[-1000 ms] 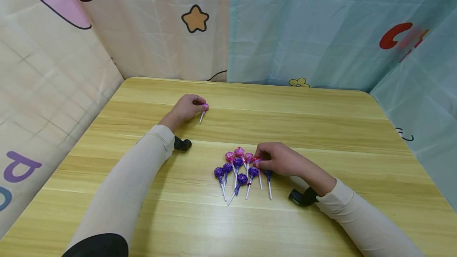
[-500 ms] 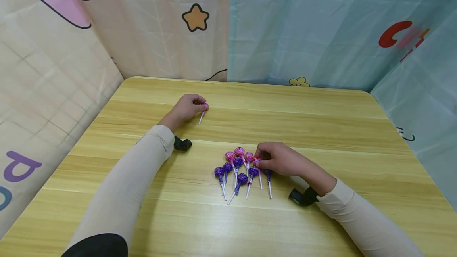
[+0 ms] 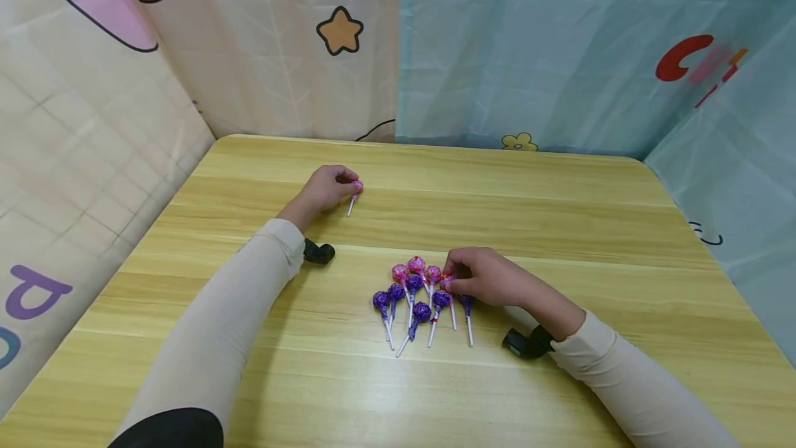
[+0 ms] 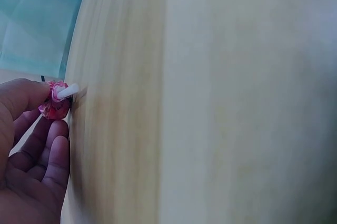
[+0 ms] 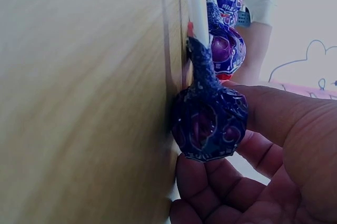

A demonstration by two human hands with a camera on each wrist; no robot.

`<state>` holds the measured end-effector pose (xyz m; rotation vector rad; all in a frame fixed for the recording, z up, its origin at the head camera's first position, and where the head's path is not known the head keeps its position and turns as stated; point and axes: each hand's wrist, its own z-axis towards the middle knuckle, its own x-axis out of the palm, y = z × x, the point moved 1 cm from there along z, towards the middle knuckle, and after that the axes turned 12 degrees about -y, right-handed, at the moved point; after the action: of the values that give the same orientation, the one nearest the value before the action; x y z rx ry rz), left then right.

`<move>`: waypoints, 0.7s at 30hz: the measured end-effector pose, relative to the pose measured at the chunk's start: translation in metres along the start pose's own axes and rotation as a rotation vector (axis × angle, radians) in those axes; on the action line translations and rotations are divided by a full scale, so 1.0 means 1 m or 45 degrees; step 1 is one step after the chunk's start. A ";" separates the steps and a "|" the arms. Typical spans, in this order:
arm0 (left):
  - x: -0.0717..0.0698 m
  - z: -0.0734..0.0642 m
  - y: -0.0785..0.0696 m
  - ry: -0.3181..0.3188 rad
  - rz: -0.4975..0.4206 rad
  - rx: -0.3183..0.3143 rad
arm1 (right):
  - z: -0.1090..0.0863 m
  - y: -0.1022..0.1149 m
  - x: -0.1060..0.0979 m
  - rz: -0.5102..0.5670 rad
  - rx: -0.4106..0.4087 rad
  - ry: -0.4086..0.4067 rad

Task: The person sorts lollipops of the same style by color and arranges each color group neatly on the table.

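Toward the table's back left, my left hand (image 3: 325, 187) pinches a pink-wrapped lollipop (image 3: 357, 187) by its round head, thumb against the wrapper. In the left wrist view the white stick of this lollipop (image 4: 55, 107) points away from the fingers. My right hand (image 3: 488, 275) is at the right side of a lollipop cluster, thumb and fingers pinching another pink lollipop (image 3: 446, 284) whose head is partly covered. Just below that hand lies a purple lollipop (image 3: 468, 304), which fills the foreground of the right wrist view and hides the pinched one there.
Several purple lollipops (image 3: 421, 312) and pink lollipops (image 3: 417, 265) lie close together on the wooden table (image 3: 560, 213), sticks toward the front. Printed curtains (image 3: 560, 54) stand behind and beside the table. Black wrist cameras (image 3: 318, 252) jut from both wrists.
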<state>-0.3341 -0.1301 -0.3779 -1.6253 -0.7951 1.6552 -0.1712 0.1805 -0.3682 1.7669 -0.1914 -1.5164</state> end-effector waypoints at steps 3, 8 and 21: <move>0.000 0.000 0.000 -0.006 -0.001 -0.009 | 0.000 0.000 0.000 0.004 -0.002 -0.001; 0.000 0.000 0.000 -0.007 -0.006 -0.011 | 0.000 0.000 0.001 0.014 0.002 0.001; -0.001 0.002 -0.003 0.019 0.027 -0.023 | 0.002 -0.001 -0.002 -0.002 -0.002 0.015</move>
<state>-0.3360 -0.1288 -0.3754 -1.6626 -0.7899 1.6530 -0.1735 0.1813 -0.3676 1.7750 -0.1832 -1.5069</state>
